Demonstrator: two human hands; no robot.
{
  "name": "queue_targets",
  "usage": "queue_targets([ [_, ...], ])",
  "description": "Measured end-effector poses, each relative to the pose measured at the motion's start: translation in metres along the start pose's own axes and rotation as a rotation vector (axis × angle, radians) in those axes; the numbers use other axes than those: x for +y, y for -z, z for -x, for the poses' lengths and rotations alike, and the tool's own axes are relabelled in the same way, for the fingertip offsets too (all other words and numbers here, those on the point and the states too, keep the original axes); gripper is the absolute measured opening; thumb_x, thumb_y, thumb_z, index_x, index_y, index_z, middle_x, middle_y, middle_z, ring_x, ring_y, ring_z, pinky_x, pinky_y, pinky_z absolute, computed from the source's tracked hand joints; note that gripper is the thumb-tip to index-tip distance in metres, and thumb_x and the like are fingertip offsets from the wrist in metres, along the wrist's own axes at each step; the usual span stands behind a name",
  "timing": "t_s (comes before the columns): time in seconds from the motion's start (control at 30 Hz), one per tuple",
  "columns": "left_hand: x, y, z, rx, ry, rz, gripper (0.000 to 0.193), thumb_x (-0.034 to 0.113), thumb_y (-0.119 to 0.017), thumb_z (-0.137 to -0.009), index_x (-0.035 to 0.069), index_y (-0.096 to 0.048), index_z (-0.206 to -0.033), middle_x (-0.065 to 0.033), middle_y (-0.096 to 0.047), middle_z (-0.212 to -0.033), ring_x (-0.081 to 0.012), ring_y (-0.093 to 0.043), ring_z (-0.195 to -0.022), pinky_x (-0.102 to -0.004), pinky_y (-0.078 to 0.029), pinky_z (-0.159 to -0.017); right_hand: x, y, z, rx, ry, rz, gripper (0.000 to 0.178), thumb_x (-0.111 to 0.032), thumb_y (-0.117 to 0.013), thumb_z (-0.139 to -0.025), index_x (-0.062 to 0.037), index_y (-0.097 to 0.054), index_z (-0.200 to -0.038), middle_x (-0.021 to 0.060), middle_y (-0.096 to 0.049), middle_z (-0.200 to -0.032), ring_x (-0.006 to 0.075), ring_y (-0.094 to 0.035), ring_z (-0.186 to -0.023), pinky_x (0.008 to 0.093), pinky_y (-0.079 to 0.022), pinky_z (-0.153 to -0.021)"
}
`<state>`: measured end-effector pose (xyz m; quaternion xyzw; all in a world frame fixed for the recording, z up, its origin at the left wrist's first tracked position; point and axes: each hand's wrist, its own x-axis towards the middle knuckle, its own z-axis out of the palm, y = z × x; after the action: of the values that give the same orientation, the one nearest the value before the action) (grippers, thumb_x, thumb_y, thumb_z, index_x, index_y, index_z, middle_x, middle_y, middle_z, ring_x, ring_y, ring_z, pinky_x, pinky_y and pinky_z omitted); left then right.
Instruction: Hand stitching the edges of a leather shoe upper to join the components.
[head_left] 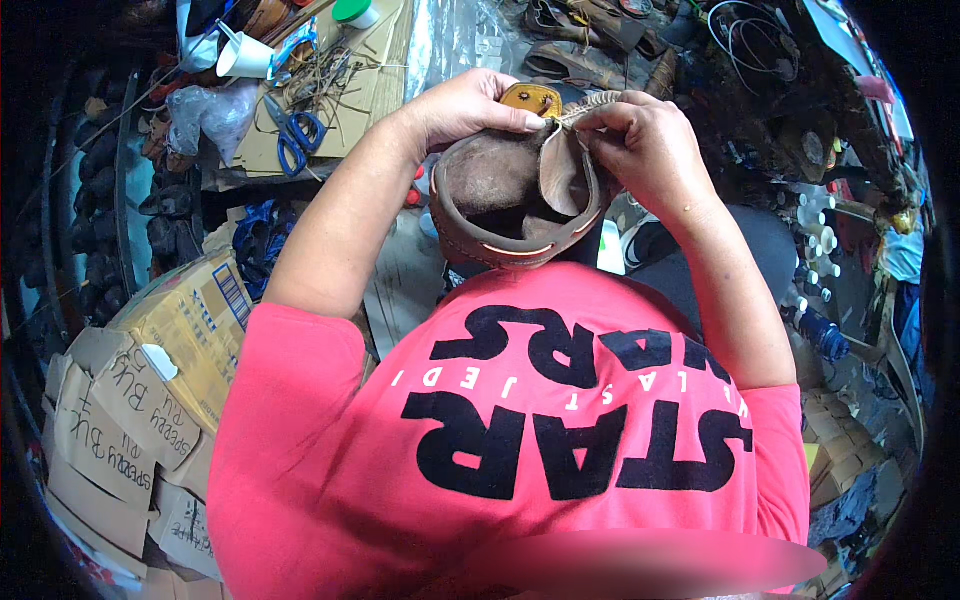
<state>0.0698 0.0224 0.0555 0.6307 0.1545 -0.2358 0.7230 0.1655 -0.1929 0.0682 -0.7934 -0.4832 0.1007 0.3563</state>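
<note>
A brown leather shoe (515, 245) with pale lacing threaded through its collar is held up in front of my chest, its opening toward me. My left hand (475, 112) is closed on its far left edge, thumb lying next to a tan leather piece (532, 99) with two dark spots. On the far right, my right hand (645, 145) pinches the shoe's edge near a gathered, stitched seam (592, 106). The thumbs are a short gap apart. A loose leather flap (565, 172) folds into the opening. Whether the right fingers also hold a thread or tool is too small to tell.
Blue-handled scissors (297, 138) and brown strips lie on cardboard (372, 105) at the far left, by a white cup (245, 57). Cartons (185, 335) stand at the left. Leather pieces (575, 65) lie at the back; small bottles (818, 235) stand at the right.
</note>
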Motion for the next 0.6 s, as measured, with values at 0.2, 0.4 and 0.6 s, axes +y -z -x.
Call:
queue_targets([
  [0.2, 0.008, -0.012, 0.0, 0.07, -0.044, -0.086, 0.026, 0.013, -0.073, -0.075, 0.001, -0.067, -0.098, -0.0031, -0.068, -0.086, -0.0087, -0.061, -0.074, -0.0254, -0.05, -0.072, 0.003, -0.005, 0.001, 0.011, -0.012, -0.02, 0.011, -0.016, -0.067, -0.071, -0.0107, -0.07, -0.081, 0.0086, -0.066, -0.083, 0.0269, -0.063, -0.079, 0.038, -0.047, -0.074],
  [0.4, 0.022, -0.026, 0.001, 0.222, -0.094, -0.623, 0.035, 0.023, -0.078, -0.069, 0.0, -0.068, -0.093, -0.0058, -0.067, -0.079, -0.0102, -0.06, -0.07, -0.0268, -0.049, -0.068, 0.006, -0.015, 0.01, 0.114, 0.16, 0.109, 0.02, -0.014, -0.066, -0.073, -0.0182, -0.068, -0.093, 0.0011, -0.062, -0.084, 0.0211, -0.059, -0.083, 0.0375, -0.038, -0.079],
  [0.6, 0.036, -0.028, 0.004, 0.129, -0.063, -0.746, 0.034, 0.019, -0.078, -0.069, -0.002, -0.066, -0.094, -0.0035, -0.066, -0.077, -0.0079, -0.057, -0.07, -0.026, -0.048, -0.067, 0.016, -0.007, 0.015, 0.096, 0.351, 0.15, 0.031, -0.008, -0.066, -0.065, -0.0245, -0.067, -0.091, -0.0014, -0.056, -0.078, 0.0208, -0.056, -0.078, 0.0387, -0.039, -0.079],
])
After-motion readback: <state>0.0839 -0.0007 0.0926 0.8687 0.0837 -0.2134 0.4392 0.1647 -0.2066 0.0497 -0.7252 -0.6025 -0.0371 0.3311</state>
